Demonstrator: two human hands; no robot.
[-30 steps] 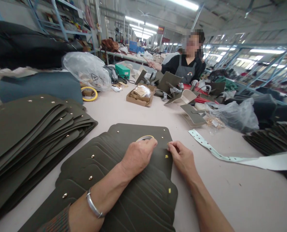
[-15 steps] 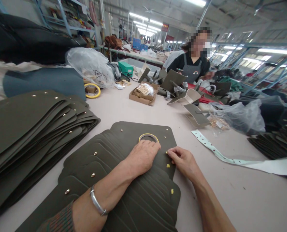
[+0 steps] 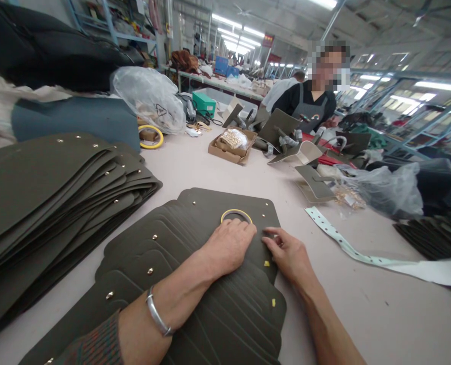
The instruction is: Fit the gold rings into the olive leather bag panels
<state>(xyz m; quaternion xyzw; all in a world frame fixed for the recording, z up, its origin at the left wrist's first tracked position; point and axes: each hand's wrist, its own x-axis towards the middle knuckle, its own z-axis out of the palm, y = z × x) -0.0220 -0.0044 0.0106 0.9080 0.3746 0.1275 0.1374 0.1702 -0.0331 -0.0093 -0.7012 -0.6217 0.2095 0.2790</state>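
Observation:
Overlapping dark olive panels (image 3: 210,197) with small metal studs lie fanned across the table before me. My left hand (image 3: 235,243), a silver bangle at its wrist, rests on them with fingers curled over the near edge of a yellow tape roll (image 3: 236,212). To its right, my right hand (image 3: 282,243) hovers at the panels' right edge, thumb and forefinger slightly apart, with nothing visible between them. Two yellow tape bits, an upper one (image 3: 266,263) and a lower one (image 3: 273,302), stick to the panels below the right fingertips.
At left lies another stack of olive panels (image 3: 50,177). Beyond are a second tape roll (image 3: 151,137), a cardboard box (image 3: 229,152) of gold parts and a clear plastic bag (image 3: 153,99). A pale perforated strip (image 3: 347,246) lies right. A person in an apron (image 3: 309,106) is across the table.
The thumb and forefinger of my right hand have parted, and the yellow bit at their tips no longer shows. The whole view has shifted slightly. My left hand stays at the tape roll.

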